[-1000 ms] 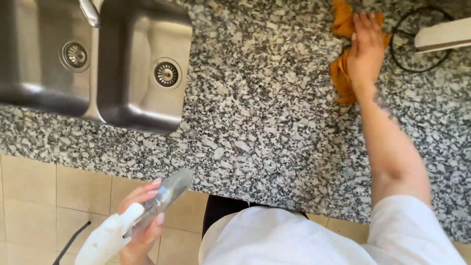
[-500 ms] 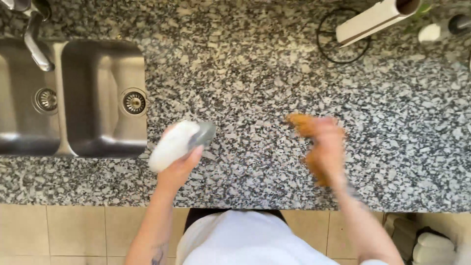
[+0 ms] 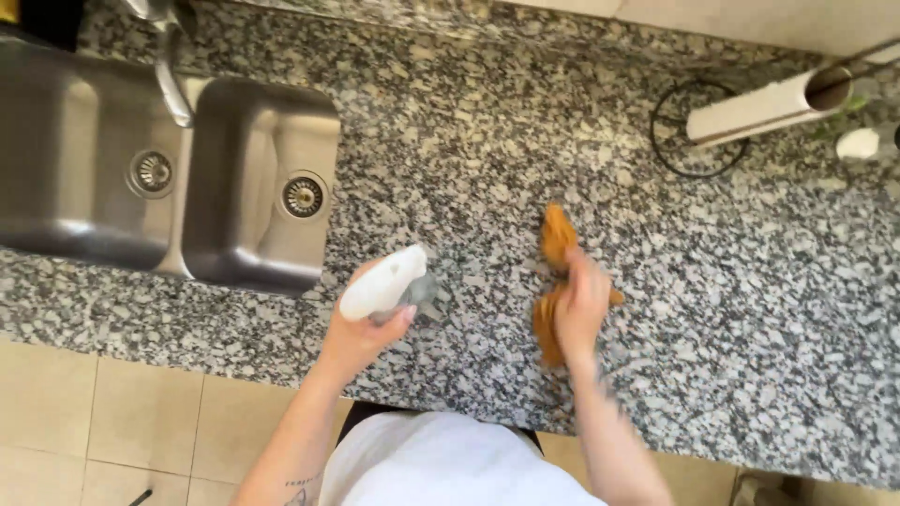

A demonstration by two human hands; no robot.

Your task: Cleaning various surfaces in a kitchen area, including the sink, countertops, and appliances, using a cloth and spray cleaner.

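left hand (image 3: 361, 328) is gripping a white spray bottle (image 3: 384, 281) aimed at the speckled surface (image 3: 750, 281); right hand (image 3: 579, 309) (at its three o'clock) is pressing an orange cloth (image 3: 555, 239) flat.

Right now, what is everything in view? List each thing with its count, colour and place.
Countertop: one, speckled grey granite, spans the frame.
Sink basins: two, steel, upper left, each with a round drain.
Faucet: one, steel, above the divider between the basins.
Paper towel roll: one, white, lying tilted at upper right.
Wire ring: one, black, under the roll's end.
Small white object: one, far right, too blurred to identify.
Floor tiles: beige, lower left.
Spray bottle: one, white, above the counter.
Cloth: one, orange, centre counter.
Left hand: grips the spray bottle.
Right hand: presses on the cloth.
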